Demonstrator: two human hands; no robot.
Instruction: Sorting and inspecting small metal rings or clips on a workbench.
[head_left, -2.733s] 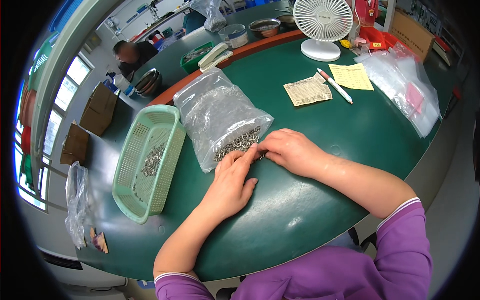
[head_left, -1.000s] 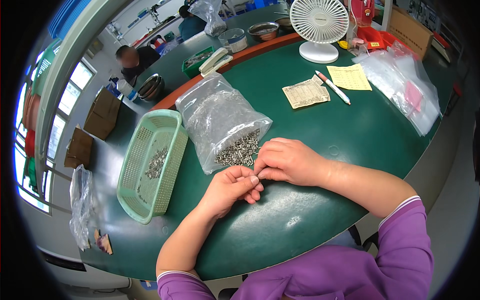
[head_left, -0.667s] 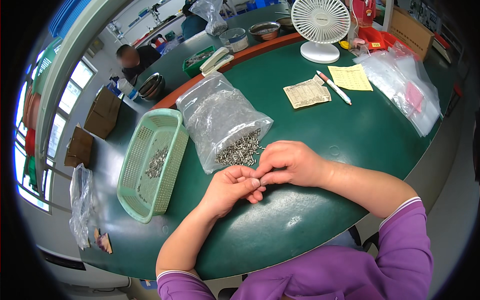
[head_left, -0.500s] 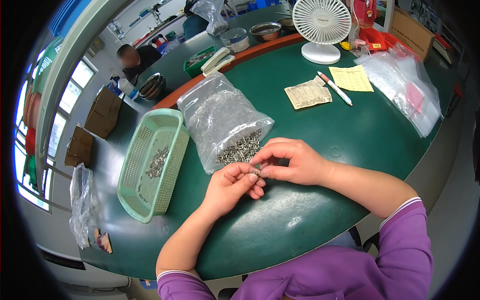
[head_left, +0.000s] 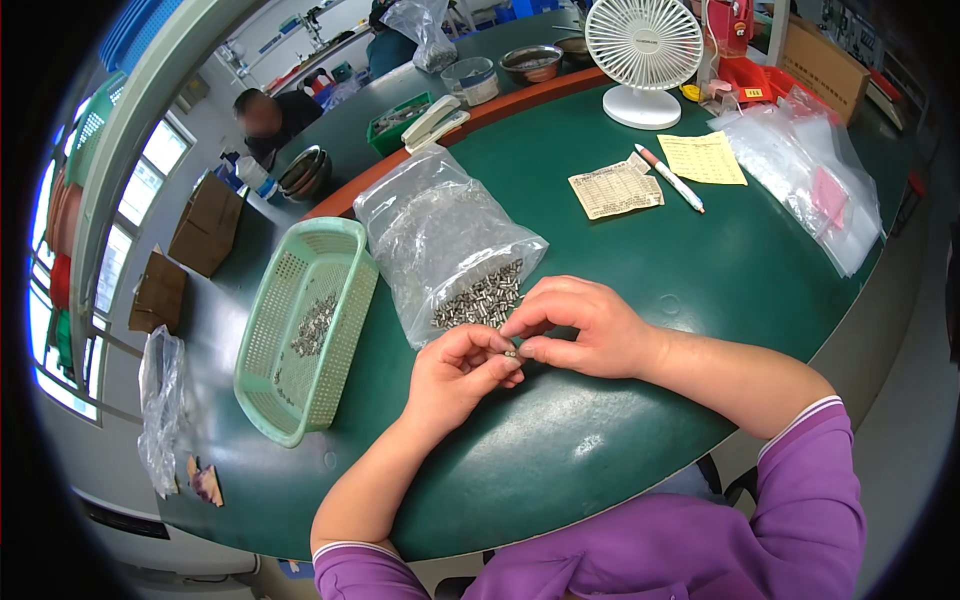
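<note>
Just in front of the bag's mouth, my two hands meet over the table. My left hand [head_left: 452,375] pinches a small metal piece [head_left: 511,353] between thumb and forefinger; its exact kind is too small to make out. The fingers of my right hand [head_left: 580,325] are bent together at the same piece, thumb and forefinger touching it or close to it. A clear plastic bag [head_left: 425,215] lies behind them, with many small silvery metal cylinders [head_left: 482,297] at its open end. To the left stands a light green perforated basket [head_left: 265,400] with a small heap of tiny metal parts [head_left: 316,325] inside.
Paper slips [head_left: 615,190] and a pen [head_left: 670,178] lie beyond my right hand. A white fan [head_left: 643,50] stands at the back, with flat plastic bags [head_left: 800,170] to its right. A crumpled bag [head_left: 162,410] lies far left. Another person [head_left: 275,120] sits across the table.
My right hand has shifted very slightly, and the fingers of my left hand have curled in a little around the small piece. Everything else stays in place.
</note>
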